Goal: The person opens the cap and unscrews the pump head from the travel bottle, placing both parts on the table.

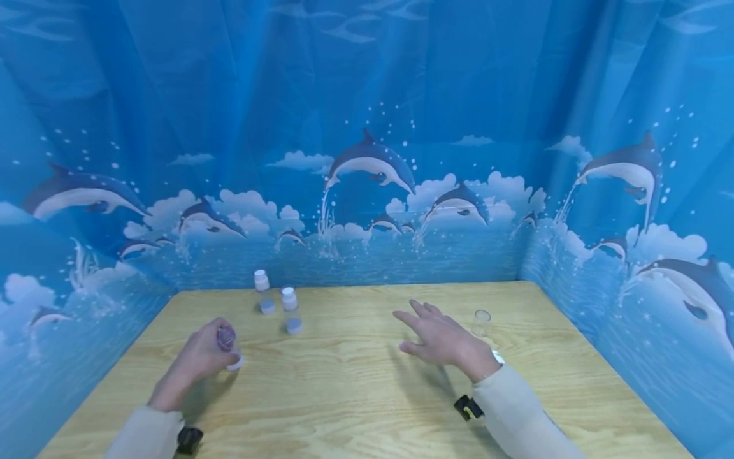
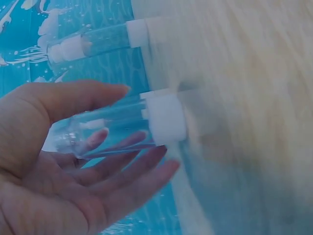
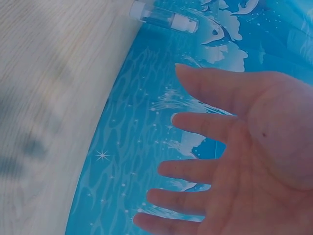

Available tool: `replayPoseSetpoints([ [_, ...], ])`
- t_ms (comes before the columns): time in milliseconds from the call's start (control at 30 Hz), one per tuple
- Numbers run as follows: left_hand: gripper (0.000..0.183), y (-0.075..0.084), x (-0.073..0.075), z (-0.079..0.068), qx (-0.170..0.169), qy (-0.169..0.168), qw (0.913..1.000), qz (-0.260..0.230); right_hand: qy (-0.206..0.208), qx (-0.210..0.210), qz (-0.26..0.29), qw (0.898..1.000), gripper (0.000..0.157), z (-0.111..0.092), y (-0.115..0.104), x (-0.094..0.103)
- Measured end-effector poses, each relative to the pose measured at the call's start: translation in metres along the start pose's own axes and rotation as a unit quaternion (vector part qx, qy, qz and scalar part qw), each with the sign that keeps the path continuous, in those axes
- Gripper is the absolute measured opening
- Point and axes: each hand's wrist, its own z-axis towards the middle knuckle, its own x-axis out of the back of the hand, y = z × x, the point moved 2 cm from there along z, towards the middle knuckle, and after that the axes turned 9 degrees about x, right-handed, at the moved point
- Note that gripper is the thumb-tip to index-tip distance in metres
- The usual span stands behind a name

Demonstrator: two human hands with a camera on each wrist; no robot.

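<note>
My left hand reaches around a small clear bottle; the bottle stands on its white base at the left of the table. In the left wrist view the thumb lies along one side and the spread fingers along the other, some showing through the clear wall. The bottle's round top looks purplish in the head view. My right hand hovers over the table, palm down, fingers spread and nothing in them. Just past its wrist shows a clear round rim, with a white piece partly hidden beside the forearm.
Two clear bottles stand behind the left hand, a farther one and a nearer one, both with white tops and bases. The wooden table ends at a blue dolphin curtain behind and on both sides.
</note>
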Motion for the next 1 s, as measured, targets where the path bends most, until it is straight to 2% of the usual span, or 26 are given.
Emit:
replayPoseSetpoints([
  [167,0.068,0.013,0.007,-0.004,0.007,-0.004,0.9999,0.008,0.008,0.0,-0.004,1.0,0.064,0.002,0.0,0.001],
  [267,0.072,0.03,0.011,-0.011,-0.015,0.034,0.9993,0.01,0.011,0.001,-0.004,1.0,0.065,0.002,0.001,0.002],
  [400,0.07,0.059,0.009,-0.022,-0.073,0.095,0.9928,0.008,0.016,0.004,-0.003,1.0,0.064,0.001,0.002,0.002],
  [467,0.07,0.07,0.005,-0.025,-0.09,0.102,0.9907,0.0,0.019,0.004,-0.005,1.0,0.064,0.001,0.002,0.001],
  [533,0.072,0.078,-0.002,-0.025,-0.096,0.092,0.991,-0.012,0.021,0.005,-0.009,1.0,0.064,0.001,0.002,0.0],
  [600,0.074,0.082,-0.01,-0.021,-0.088,0.073,0.9931,-0.024,0.023,0.006,-0.015,1.0,0.065,0.001,0.002,-0.001],
  [833,0.085,0.077,-0.039,-0.001,-0.047,0.026,0.997,-0.055,0.036,0.012,-0.034,0.999,0.066,0.003,0.002,-0.005],
  [1000,0.084,0.073,-0.052,0.013,-0.034,0.03,0.9979,-0.047,0.05,0.015,-0.044,0.998,0.069,0.003,0.001,-0.007],
])
